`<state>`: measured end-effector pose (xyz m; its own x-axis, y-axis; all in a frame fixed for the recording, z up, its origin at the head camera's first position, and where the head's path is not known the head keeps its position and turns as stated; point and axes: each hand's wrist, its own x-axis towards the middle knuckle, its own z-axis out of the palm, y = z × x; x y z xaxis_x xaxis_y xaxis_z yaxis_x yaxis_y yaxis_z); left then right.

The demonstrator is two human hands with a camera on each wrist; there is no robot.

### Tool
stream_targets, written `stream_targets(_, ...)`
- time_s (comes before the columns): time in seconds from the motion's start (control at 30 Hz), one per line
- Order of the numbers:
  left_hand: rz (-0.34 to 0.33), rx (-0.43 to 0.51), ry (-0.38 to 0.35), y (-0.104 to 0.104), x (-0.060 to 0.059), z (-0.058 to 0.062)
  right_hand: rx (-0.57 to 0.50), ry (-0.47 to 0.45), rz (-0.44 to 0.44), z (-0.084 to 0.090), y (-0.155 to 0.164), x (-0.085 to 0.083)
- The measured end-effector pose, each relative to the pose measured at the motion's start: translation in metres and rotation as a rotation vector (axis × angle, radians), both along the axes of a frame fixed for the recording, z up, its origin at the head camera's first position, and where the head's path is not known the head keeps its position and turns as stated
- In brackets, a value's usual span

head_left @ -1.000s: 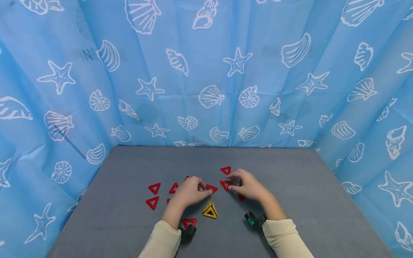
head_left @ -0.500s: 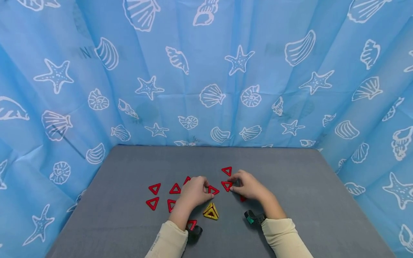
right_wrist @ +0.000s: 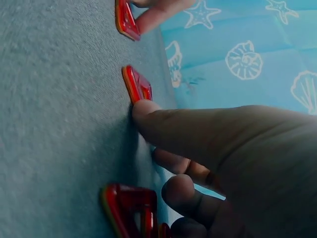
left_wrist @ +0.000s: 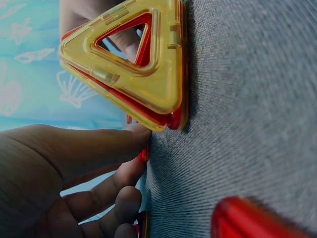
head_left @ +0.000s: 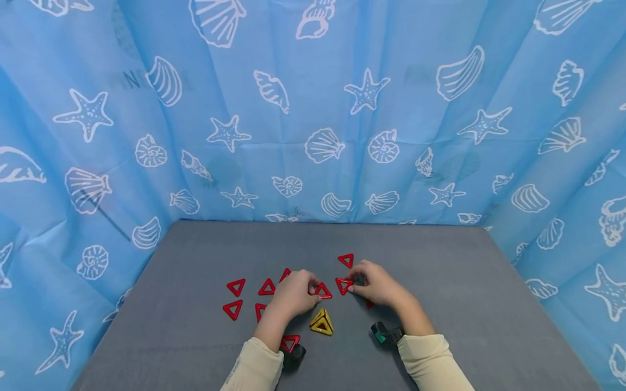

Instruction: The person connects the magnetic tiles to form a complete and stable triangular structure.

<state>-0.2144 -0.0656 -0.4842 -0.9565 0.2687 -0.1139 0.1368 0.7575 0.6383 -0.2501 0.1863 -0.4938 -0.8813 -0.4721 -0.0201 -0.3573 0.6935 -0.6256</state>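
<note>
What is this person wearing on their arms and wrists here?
Both arms wear long cream sleeves reaching the wrists. The right hand has a black wrist device with a teal patch; the left hand has a black device under its wrist. Hands are bare.

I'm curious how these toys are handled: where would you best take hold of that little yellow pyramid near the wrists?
Probably from above: pinch two opposite sloping faces of the yellow pyramid near its peak. It stands upright on the grey table, faces narrowing upward, with bare table around it.
</note>
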Motion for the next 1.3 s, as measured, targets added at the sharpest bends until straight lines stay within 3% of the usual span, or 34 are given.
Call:
stream_targets(0.33,-0.011,-0.017,-0.023,0.000,-0.003,0.000,-0.009,0.033,0.060,0.000,-0.010,0.003)
stream_targets(0.97,-0.016,-0.007,-0.021,-0.002,-0.002,-0.001,-0.032,0.012,0.057,-0.001,-0.015,0.007)
stream_targets(1.3,-0.017,0.000,-0.017,-0.002,-0.003,-0.002,-0.107,0.001,0.085,0.000,-0.012,0.006)
